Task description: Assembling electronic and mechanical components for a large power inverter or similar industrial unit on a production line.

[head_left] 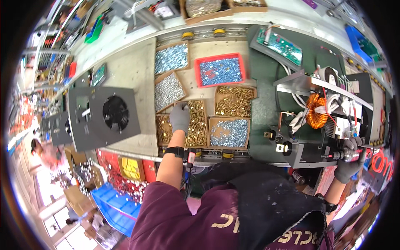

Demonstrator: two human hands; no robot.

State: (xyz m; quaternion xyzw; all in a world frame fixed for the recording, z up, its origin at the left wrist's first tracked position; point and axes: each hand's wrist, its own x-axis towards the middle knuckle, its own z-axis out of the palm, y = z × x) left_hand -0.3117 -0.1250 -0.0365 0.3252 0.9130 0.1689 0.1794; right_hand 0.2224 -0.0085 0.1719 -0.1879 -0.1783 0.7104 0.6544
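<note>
My left hand (180, 117), in a grey glove, reaches down into a cardboard box of brass-coloured screws (197, 125); its fingers are curled among the screws, and whether it grips any I cannot tell. My right hand (349, 160), also gloved, is closed around a power screwdriver (339, 156) at the front right corner of an open machine chassis (321, 121). Inside the chassis sit a copper coil (316, 116) and bundled wires.
Several boxes of silver and brass screws surround the left hand, including a red tray (221, 70). A grey panel with a fan (106, 116) lies to the left. A green circuit board (280, 45) rests behind the chassis. Blue crates (118, 208) stand on the floor.
</note>
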